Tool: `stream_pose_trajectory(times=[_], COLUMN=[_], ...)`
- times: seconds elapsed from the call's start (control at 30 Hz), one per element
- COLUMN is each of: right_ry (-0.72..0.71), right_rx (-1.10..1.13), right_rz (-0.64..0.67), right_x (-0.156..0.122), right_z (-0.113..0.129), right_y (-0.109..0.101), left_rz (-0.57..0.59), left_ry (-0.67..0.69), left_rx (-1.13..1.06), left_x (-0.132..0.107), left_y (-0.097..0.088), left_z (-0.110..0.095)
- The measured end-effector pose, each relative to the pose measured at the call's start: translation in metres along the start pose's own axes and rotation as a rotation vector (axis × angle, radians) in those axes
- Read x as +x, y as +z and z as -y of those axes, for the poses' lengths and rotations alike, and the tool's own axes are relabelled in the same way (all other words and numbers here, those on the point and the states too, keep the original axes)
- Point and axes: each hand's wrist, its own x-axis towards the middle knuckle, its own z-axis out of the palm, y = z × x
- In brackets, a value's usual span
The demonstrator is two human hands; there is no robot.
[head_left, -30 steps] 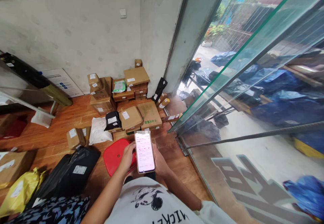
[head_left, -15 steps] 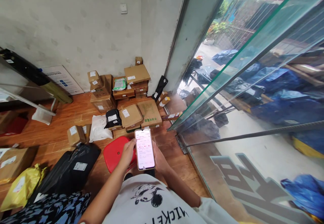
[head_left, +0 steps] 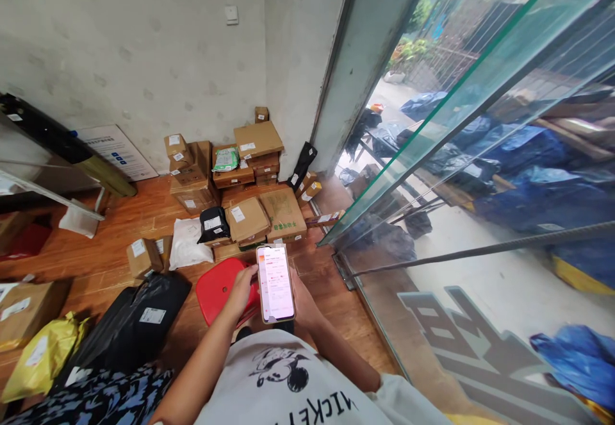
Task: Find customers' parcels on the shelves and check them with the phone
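Note:
A smartphone (head_left: 276, 284) with a lit, mostly white screen is held upright in front of my body. My left hand (head_left: 245, 287) is closed on its left edge. On the opposite edge, my right hand (head_left: 301, 297) grips the phone, its fingers partly hidden behind the case. Screen text is too small to read. Below and left of the phone stands a red plastic stool (head_left: 218, 290), partly covered by my left hand and forearm.
Cardboard boxes (head_left: 283, 213) and parcels lie on the wooden floor by the wall. A black bag (head_left: 129, 322) and yellow bag (head_left: 45, 354) are at left, near a patterned cloth (head_left: 106, 399). A glass door (head_left: 432, 322) stands at right, with tarp-covered piles beyond.
The phone's screen content has shifted: a page now appears offset sideways, with an orange strip at its left edge. Both hands stay on the phone. The view has turned very slightly.

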Motion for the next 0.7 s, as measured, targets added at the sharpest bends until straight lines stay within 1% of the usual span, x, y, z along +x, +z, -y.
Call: stream_pose_trajectory(times=[0.17,0.23,0.33,0.43,0.5,0.6,0.7], right_ry=[0.202,0.228,0.184,0.07,0.03,0.06,0.124], right_rx=[0.345,0.395,0.329,0.135,0.062,0.083,0.142], right_rz=[-0.009,0.0,0.009,0.015,0.014,0.002,0.009], right_x=[0.0,0.0,-0.001,-0.004,-0.006,-0.007,-0.004], right_z=[0.0,-0.003,-0.007,-0.004,0.001,0.007,0.004], right_y=[0.008,0.009,0.006,0.002,0.001,0.002,0.005], left_rz=[0.078,0.114,0.147,0.153,0.155,0.164,0.161], left_ry=[0.026,0.031,0.033,0.036,0.039,0.046,0.049], left_rx=[0.023,0.024,0.026,0.028,0.018,-0.005,-0.019], left_x=[-0.009,-0.011,-0.013,-0.013,-0.013,-0.013,-0.012], left_y=[-0.005,-0.005,-0.004,-0.005,-0.007,-0.011,-0.014], left_z=[0.003,0.003,0.003,0.004,0.006,0.01,0.018])
